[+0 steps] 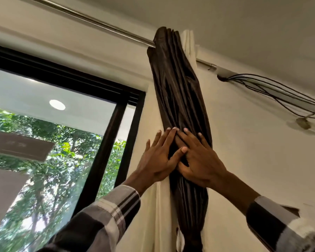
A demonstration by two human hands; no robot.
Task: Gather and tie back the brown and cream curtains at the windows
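Brown curtain: dark brown glossy pleated curtain is hanging bunched in a tight column at centre frame, from the rod at top down past the bottom edge; it's narrowing to a cinched spot at lower centre.
Cream curtain: cream plain fabric curtain is hanging w/ the brown one, showing as a strip along its left side at lower centre & peeking out behind its top at upper centre.
Rod: silver metal curtain rod is running diagonally from upper left to centre right, passing through the curtain tops.
Left hand: left hand is lying flat w/ fingers straight & spread, pressing on the left half of the brown bundle at mid frame; thumb is crossing onto the right hand.
Right hand: right hand is lying flat too, fingers straight & slightly fanned, pressing on the right half of the bundle; fingertips of both hands are touching.
Sleeves: checked black-and-white shirt sleeves are showing at lower left & lower right.
Window: black-framed glass window is filling the left of frame, green trees showing through it.
Cables: thin black cables are running along a white conduit at upper right.
Containers: can't tell of any in view.
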